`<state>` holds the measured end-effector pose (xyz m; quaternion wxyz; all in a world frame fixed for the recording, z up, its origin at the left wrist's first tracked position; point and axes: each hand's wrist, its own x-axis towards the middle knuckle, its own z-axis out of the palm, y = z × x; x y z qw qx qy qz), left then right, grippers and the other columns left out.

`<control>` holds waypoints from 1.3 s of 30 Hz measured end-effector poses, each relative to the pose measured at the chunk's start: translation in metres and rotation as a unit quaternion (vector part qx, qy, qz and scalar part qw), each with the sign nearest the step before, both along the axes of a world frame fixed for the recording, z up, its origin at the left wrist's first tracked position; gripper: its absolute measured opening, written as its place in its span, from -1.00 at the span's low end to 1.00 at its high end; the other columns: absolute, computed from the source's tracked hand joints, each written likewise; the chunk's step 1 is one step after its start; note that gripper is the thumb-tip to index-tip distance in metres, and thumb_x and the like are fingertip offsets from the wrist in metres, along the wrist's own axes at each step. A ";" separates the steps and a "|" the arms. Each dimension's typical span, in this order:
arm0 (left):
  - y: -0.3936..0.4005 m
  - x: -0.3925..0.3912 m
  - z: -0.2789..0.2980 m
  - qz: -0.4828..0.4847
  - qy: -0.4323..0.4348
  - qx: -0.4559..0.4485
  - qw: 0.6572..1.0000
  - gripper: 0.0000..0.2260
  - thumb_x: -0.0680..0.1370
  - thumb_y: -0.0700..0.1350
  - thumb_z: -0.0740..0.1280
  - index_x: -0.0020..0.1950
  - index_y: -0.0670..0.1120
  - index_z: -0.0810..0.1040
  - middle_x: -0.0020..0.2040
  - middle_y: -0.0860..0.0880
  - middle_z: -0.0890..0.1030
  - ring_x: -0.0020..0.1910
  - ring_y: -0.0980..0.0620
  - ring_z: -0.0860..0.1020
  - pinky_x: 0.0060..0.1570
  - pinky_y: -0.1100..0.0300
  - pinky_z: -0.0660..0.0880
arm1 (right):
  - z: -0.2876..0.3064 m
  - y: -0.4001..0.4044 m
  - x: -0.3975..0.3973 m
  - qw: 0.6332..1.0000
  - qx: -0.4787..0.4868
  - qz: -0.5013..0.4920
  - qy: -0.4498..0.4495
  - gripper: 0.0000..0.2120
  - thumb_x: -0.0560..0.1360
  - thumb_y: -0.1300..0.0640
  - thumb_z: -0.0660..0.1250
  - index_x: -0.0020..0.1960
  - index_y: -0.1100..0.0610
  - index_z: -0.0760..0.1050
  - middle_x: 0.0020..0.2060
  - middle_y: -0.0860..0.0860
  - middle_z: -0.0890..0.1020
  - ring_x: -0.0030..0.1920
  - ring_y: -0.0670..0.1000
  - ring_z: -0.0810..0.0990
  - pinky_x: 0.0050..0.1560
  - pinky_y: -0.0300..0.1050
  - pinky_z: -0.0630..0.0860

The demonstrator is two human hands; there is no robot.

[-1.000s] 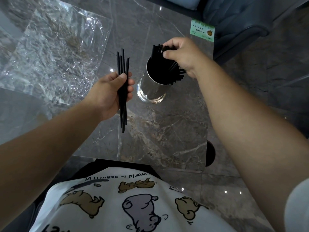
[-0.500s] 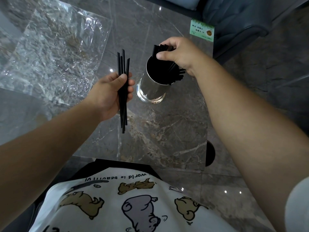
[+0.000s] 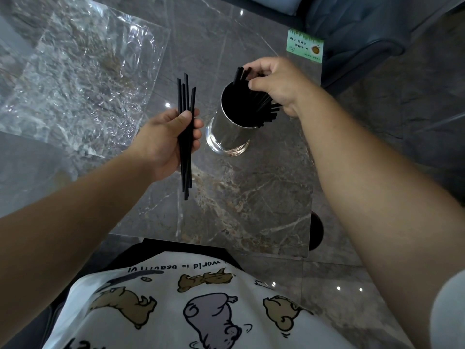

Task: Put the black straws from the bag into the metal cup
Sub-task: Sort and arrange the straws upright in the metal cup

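The metal cup (image 3: pixel 227 137) stands on the marble table, shiny, with several black straws leaning in it. My right hand (image 3: pixel 279 83) hovers over the cup's far rim, fingers curled around the tops of the straws in the cup (image 3: pixel 264 107). My left hand (image 3: pixel 167 139), just left of the cup, grips a small bundle of black straws (image 3: pixel 186 137) held upright, their ends sticking out above and below the fist. The clear plastic bag (image 3: pixel 83 74) lies flat and crumpled at the table's left; I see no straws in it.
A green and white label (image 3: pixel 305 45) sits at the table's far right corner. A blue-grey upholstered seat (image 3: pixel 364 23) stands beyond the table. The table's near edge (image 3: pixel 208 245) runs just above my printed shirt.
My right hand has shifted slightly over the cup, its fingers rearranging on the straw tops. The left hand and its bundle have barely moved.
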<state>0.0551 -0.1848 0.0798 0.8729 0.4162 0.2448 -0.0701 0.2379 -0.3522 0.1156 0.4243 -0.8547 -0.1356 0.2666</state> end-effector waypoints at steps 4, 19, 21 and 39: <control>-0.001 0.001 0.001 -0.001 0.002 0.003 1.000 -0.86 0.67 -0.17 0.15 0.14 -0.15 0.46 -0.23 0.02 0.57 -0.30 0.11 0.52 -0.25 0.27 0.50 | 0.004 0.002 0.001 0.999 -0.028 0.047 -0.003 -0.55 0.42 0.20 0.45 0.29 0.00 0.50 0.17 -0.10 0.56 0.16 -0.19 0.49 0.09 -0.33 0.43; 0.001 -0.001 0.001 0.003 0.003 0.013 1.000 -0.86 0.67 -0.17 0.13 0.10 -0.14 0.47 -0.21 0.00 0.54 -0.30 0.12 0.50 -0.24 0.27 0.49 | -0.004 0.011 0.002 0.998 -0.041 0.029 -0.048 -0.87 0.34 0.10 0.53 -0.19 0.00 0.58 -0.27 -0.06 0.65 -0.21 -0.07 0.65 -0.06 -0.09 0.60; 0.001 0.000 0.001 0.003 0.005 0.012 1.000 -0.86 0.67 -0.17 0.13 0.11 -0.14 0.47 -0.21 0.00 0.55 -0.30 0.12 0.51 -0.25 0.27 0.49 | -0.004 0.010 0.002 0.997 -0.041 0.030 -0.050 -0.87 0.34 0.10 0.53 -0.22 -0.01 0.58 -0.29 -0.08 0.64 -0.24 -0.09 0.64 -0.08 -0.10 0.59; 0.012 0.004 0.014 -0.001 -0.012 0.029 0.999 -0.86 0.66 -0.15 0.16 0.10 -0.11 0.50 -0.25 0.03 0.51 -0.33 0.11 0.46 -0.30 0.24 0.45 | 0.083 -0.002 0.022 0.976 0.116 -0.105 -0.151 -0.95 0.50 0.10 0.30 -0.14 0.00 0.46 -0.18 -0.06 0.63 -0.20 -0.13 0.63 -0.16 -0.25 0.52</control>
